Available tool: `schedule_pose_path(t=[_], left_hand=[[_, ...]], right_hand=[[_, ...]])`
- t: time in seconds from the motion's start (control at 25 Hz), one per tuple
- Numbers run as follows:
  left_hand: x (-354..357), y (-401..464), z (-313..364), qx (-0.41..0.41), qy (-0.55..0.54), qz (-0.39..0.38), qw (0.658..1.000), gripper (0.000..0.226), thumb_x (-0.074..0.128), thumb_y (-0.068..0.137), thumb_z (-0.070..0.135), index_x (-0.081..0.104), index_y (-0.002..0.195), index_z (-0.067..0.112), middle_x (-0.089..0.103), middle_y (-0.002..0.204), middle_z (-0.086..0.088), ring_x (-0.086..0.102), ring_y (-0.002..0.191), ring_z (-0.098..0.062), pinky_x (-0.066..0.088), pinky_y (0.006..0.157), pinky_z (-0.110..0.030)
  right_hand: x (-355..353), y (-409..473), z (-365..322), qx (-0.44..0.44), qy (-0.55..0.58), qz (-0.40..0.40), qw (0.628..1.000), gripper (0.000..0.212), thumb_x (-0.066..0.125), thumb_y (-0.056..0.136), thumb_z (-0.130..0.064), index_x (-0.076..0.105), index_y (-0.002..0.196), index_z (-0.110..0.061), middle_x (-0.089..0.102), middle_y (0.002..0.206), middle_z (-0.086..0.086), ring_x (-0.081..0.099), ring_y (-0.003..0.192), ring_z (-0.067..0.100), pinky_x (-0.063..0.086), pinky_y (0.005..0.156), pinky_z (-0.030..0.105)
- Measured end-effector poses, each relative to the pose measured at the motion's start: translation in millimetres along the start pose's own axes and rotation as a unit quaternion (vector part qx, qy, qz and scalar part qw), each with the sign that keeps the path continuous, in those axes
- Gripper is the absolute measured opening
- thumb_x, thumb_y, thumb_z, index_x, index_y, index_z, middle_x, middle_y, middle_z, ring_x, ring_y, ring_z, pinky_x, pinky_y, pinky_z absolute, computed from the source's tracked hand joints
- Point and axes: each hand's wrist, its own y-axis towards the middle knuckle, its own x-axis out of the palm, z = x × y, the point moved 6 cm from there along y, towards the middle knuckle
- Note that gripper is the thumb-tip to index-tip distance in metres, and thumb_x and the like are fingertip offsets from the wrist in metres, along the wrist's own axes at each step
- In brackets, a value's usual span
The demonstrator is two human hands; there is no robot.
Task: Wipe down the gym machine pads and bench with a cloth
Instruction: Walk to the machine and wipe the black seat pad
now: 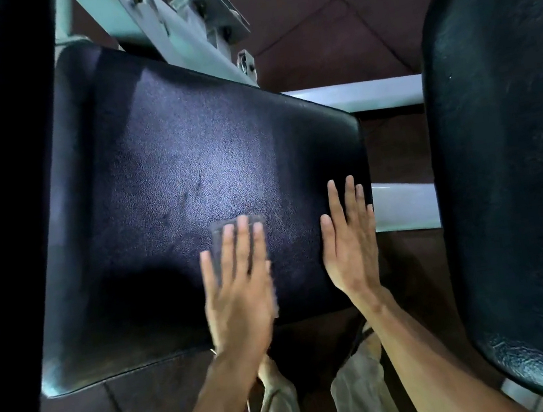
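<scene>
Cloth on bench pad, under left hand; right hand at pad's right edge.

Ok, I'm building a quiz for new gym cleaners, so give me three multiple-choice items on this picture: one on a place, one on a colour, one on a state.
1. Where is the cloth?
A. under the left hand
B. on the floor
C. draped over the frame

2. What colour is the pad?
A. red
B. black
C. white

3. How is the right hand?
A. clenched in a fist
B. holding a bottle
C. flat and open on the pad

Answers: 1 A, the left hand presses the cloth onto the pad; 2 B, the pad is shiny black; 3 C, its fingers lie spread near the pad's right edge.
</scene>
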Motion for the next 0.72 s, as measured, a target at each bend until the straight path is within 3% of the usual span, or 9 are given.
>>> schedule_pose_path(t=[0.16, 0.32, 0.48, 0.56, 0.72], left_hand=[[-17, 82, -45, -0.087, -0.013, 0.004, 0.996, 0.057, 0.022, 0.103, 0.027, 0.006, 0.157, 0.016, 0.002, 0.166, -0.007, -0.001, 0.154, -0.027, -0.005, 0.122, -0.051], [-9, 181, -4, -0.049, -0.073, 0.013, 0.996, 0.058, 0.02, 0.105, 0.029, 0.004, 0.156, 0.01, 0.0, 0.165, -0.013, -0.002, 0.153, -0.03, -0.004, 0.123, -0.048], [5, 100, 37, 0.058, -0.043, -0.034, 0.997, 0.058, 0.023, 0.105, 0.032, 0.005, 0.157, 0.012, 0.0, 0.166, -0.011, -0.003, 0.154, -0.028, 0.002, 0.125, -0.047], [2, 45, 28, 0.084, -0.034, -0.028, 0.996, 0.058, 0.026, 0.105, 0.033, 0.008, 0.157, 0.017, 0.003, 0.166, -0.005, 0.003, 0.154, -0.024, 0.007, 0.125, -0.045], [-18, 65, -48, -0.046, 0.005, -0.015, 0.999, 0.056, 0.021, 0.103, 0.033, 0.012, 0.157, 0.019, 0.007, 0.166, -0.005, 0.005, 0.154, -0.024, 0.003, 0.123, -0.046]], right_hand=[[-1, -1, -1, 0.009, -0.009, -0.004, 1.0, 0.056, 0.016, 0.103, -0.039, 0.006, 0.157, -0.026, -0.002, 0.166, 0.004, -0.002, 0.154, 0.019, 0.005, 0.124, 0.041], [1, 0, 0, 0.012, -0.021, -0.006, 1.0, 0.056, 0.014, 0.103, -0.04, 0.002, 0.156, -0.028, -0.005, 0.166, 0.003, -0.005, 0.153, 0.018, 0.002, 0.124, 0.039], [0, -2, 0, 0.006, -0.011, 0.0, 1.0, 0.056, 0.016, 0.103, -0.039, 0.004, 0.157, -0.028, -0.005, 0.166, 0.001, -0.007, 0.153, 0.016, 0.001, 0.124, 0.038], [-1, -2, 0, 0.006, -0.003, 0.005, 1.0, 0.056, 0.018, 0.103, -0.039, 0.007, 0.157, -0.027, -0.003, 0.166, 0.001, -0.005, 0.153, 0.015, 0.003, 0.125, 0.039], [-2, -2, 0, 0.01, 0.002, 0.013, 1.0, 0.056, 0.021, 0.103, -0.039, 0.012, 0.157, -0.026, 0.001, 0.166, 0.002, -0.002, 0.153, 0.016, 0.007, 0.124, 0.041]])
